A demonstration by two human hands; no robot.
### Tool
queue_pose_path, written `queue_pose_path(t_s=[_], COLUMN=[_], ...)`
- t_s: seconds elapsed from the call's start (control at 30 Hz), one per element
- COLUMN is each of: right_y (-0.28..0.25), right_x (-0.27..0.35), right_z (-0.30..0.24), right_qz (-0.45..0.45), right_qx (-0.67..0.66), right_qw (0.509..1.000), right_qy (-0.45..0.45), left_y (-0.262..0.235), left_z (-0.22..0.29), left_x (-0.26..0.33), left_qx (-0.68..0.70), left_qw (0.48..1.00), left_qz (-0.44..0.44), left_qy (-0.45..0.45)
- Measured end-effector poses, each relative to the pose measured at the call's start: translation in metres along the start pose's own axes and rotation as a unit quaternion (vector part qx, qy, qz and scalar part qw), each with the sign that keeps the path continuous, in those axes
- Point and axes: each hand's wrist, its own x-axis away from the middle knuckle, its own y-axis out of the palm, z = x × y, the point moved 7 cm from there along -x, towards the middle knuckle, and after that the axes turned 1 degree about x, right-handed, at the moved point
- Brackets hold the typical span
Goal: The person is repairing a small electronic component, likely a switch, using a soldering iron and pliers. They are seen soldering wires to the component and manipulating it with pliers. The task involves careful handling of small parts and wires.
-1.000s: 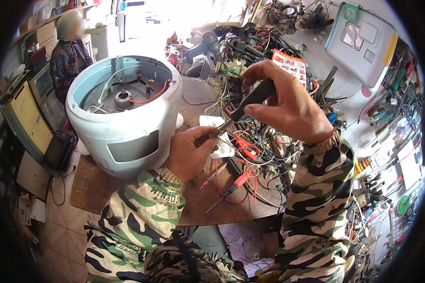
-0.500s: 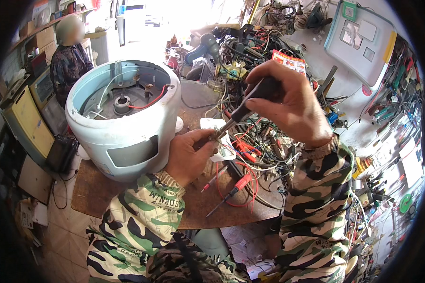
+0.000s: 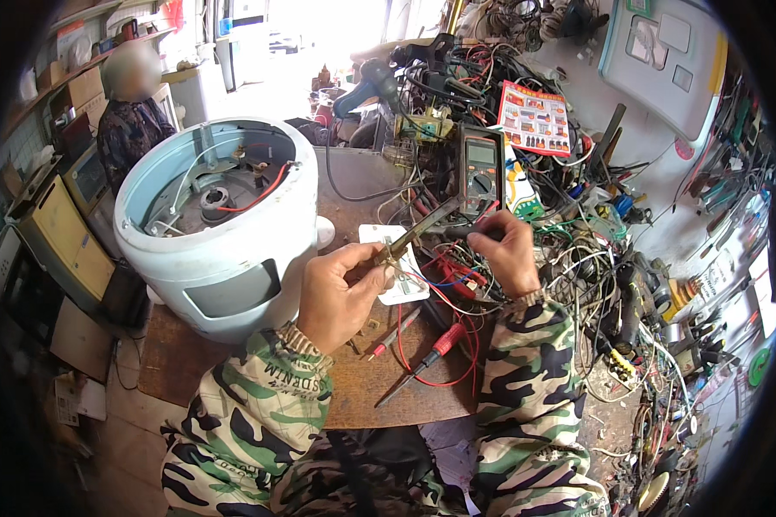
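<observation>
My left hand (image 3: 341, 293) pinches a small brass-coloured metal part (image 3: 391, 257) over the table. A long, narrow brownish metal piece (image 3: 429, 221) slants up to the right from it; whether the two are joined I cannot tell. My right hand (image 3: 510, 255) grips the black handle of a screwdriver (image 3: 472, 233), its shaft pointing left towards that piece. Beneath the hands lies a shallow white plastic tray (image 3: 404, 291). A red-handled screwdriver (image 3: 442, 341) and a slim pen-like tool (image 3: 394, 334) lie nearer me.
A white drum-shaped housing (image 3: 224, 237), open on top with wires inside, stands left on the wooden table (image 3: 319, 405). A multimeter (image 3: 481, 168), a red leaflet (image 3: 535, 117) and tangled cables (image 3: 444, 99) crowd the right. A person (image 3: 132, 108) stands at the back left.
My right hand has come down with the screwdriver, swinging it from steeply upright to nearly level and off the part. The long metal piece and the multimeter now show.
</observation>
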Motion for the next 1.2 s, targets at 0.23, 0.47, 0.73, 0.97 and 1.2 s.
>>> queue_pose_path(t_s=[0.23,0.47,0.73,0.97,1.2], right_y=[0.063,0.077,0.084,0.086,0.083], right_x=[0.04,0.049,0.053,0.055,0.055], right_z=[-0.058,-0.046,-0.044,-0.039,-0.045], right_qz=[-0.178,-0.184,-0.179,-0.185,-0.153], right_qx=[-0.357,-0.435,-0.416,-0.362,-0.331], right_qw=[0.916,0.88,0.89,0.911,0.93], right_qy=[0.032,0.047,0.054,0.065,0.041], left_y=[-0.003,0.008,0.013,0.016,0.012], left_z=[-0.004,0.012,-0.002,-0.004,-0.003], left_x=[0.007,0.009,0.008,0.006,0.007], left_qx=[-0.037,-0.183,-0.107,-0.103,-0.121], left_qw=[0.998,0.979,0.994,0.991,0.991], left_qz=[0.043,0.017,-0.015,-0.078,-0.055], left_qy=[0.013,0.086,0.025,-0.046,-0.001])
